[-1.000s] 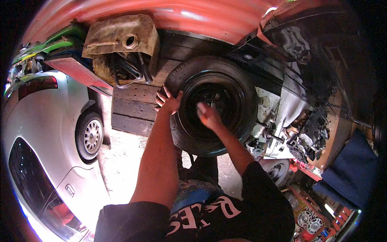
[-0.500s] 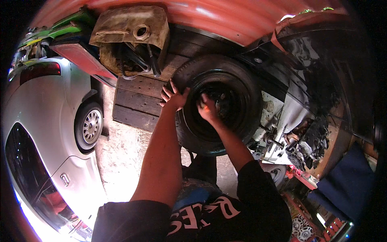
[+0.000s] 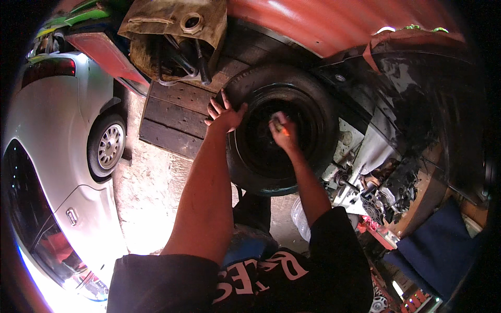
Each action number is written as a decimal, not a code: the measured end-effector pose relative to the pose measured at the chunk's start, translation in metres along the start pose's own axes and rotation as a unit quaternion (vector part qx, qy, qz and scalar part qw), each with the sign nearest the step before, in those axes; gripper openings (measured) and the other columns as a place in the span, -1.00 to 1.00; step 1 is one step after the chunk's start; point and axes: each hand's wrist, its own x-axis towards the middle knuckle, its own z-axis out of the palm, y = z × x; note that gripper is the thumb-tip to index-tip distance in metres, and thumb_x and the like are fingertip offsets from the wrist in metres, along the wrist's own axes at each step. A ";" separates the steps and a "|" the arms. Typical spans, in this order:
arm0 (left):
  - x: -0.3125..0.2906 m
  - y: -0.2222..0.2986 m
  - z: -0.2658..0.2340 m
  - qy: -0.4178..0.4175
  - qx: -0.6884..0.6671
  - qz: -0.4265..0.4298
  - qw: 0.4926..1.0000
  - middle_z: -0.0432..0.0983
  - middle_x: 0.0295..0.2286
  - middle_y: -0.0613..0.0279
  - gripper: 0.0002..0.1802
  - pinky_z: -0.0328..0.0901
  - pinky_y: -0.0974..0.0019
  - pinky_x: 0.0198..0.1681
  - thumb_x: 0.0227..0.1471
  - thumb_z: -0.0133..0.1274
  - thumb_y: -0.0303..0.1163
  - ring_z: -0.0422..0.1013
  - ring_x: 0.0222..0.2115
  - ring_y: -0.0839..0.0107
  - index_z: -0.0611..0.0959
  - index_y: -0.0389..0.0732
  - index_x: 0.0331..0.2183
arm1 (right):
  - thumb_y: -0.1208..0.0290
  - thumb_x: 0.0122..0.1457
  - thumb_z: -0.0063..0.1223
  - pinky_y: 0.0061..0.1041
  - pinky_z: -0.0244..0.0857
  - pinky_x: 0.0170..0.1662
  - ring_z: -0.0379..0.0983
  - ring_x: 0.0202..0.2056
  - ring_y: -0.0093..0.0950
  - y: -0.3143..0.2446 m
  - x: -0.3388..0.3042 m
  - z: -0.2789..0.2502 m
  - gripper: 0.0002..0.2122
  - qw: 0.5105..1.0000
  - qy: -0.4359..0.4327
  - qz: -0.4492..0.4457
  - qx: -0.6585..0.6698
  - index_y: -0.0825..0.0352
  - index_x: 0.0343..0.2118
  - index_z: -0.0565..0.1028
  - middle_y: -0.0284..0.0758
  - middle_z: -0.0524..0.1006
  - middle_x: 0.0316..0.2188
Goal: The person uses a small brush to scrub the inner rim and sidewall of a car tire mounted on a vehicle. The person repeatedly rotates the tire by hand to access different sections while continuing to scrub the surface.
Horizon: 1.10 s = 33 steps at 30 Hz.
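A black tyre (image 3: 319,112) on a dark steel wheel (image 3: 257,152) lies flat on a wooden plank bench (image 3: 175,109). My left hand (image 3: 226,113) is open, fingers spread, pressed on the left part of the tyre's sidewall. Over the middle of the wheel, my right hand (image 3: 284,133) is closed in a grip. Something small and pale shows at its fingertips with an orange spot beside it, too blurred to name. The hub area beneath that hand is dark and partly covered by it.
A worn brown tank-like container (image 3: 172,21) with dark hoses stands at the back of the bench. To the left is a silver car (image 3: 52,120). Metal engine parts (image 3: 383,195) and dark body panels (image 3: 417,88) crowd the right. A red corrugated sheet (image 3: 302,21) closes off the back.
My right hand has moved slightly right and up across the wheel's middle. My left hand keeps its place on the tyre. The whole view has shifted a little.
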 end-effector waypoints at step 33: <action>-0.004 0.006 -0.003 -0.005 -0.003 0.000 1.000 -0.64 0.31 -0.02 0.17 -0.35 -0.42 0.23 -0.05 -0.30 0.55 -0.51 0.33 -0.07 -0.56 0.26 0.25 | 0.41 -0.01 0.25 -0.24 0.42 -0.16 0.54 -0.23 -0.08 0.075 -0.038 -0.070 -0.72 0.994 0.022 0.089 -0.057 0.32 -0.19 0.58 -0.08 0.59 -0.31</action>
